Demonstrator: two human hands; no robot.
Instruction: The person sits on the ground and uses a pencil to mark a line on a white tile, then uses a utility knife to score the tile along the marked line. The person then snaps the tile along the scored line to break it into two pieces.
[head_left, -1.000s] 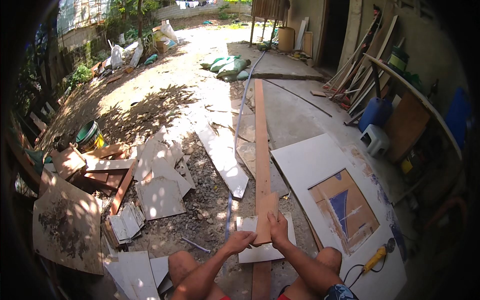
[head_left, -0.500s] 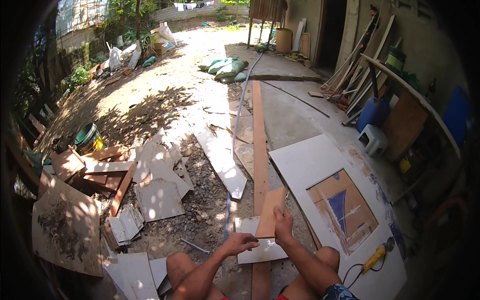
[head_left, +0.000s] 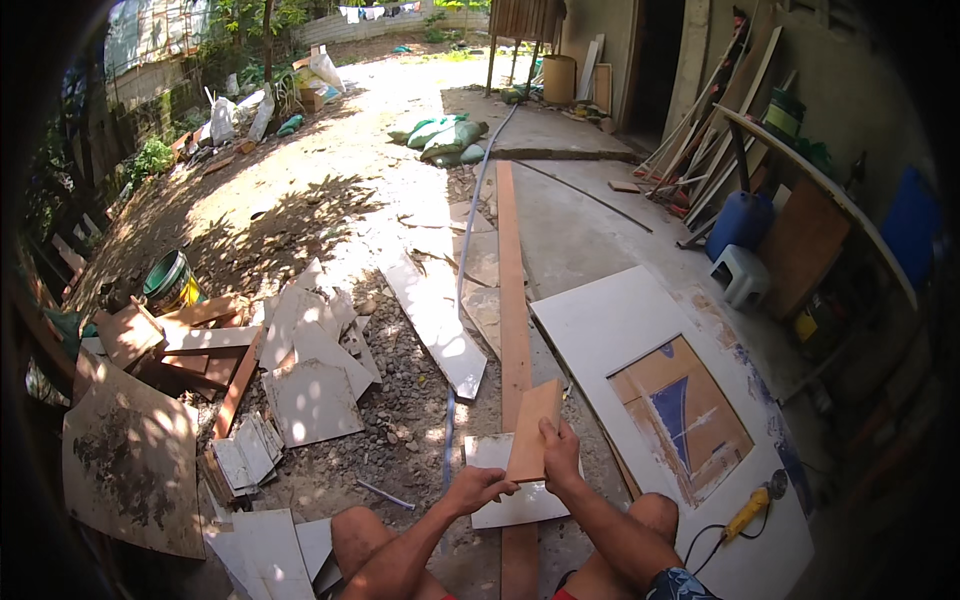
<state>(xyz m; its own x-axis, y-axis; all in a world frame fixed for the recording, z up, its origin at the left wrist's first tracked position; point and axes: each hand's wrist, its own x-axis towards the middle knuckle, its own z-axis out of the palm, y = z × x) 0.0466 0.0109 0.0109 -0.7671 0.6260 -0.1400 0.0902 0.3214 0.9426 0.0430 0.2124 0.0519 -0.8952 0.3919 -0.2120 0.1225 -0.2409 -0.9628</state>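
A short, flat piece of reddish-brown wood [head_left: 533,432] is held tilted in front of me, above a white board [head_left: 488,510]. My right hand [head_left: 561,452] is closed around its right edge, thumb on the upper face. At its lower left corner, the fingertips of my left hand [head_left: 482,490] are pinched against the wood. Beneath the white board runs a long brown plank [head_left: 513,290] that stretches away from me along the ground.
On the right lies a white panel [head_left: 590,310] carrying a yellow angle grinder [head_left: 748,512] with a black cord. Broken white boards [head_left: 313,400] and wood scraps [head_left: 235,385] are heaped at left. A grey stool [head_left: 741,277] and blue jug [head_left: 738,225] stand farther right.
My left hand has come up to the wood piece, and its fingertips now meet the lower corner. The piece has shifted slightly downward in my right hand's grip.
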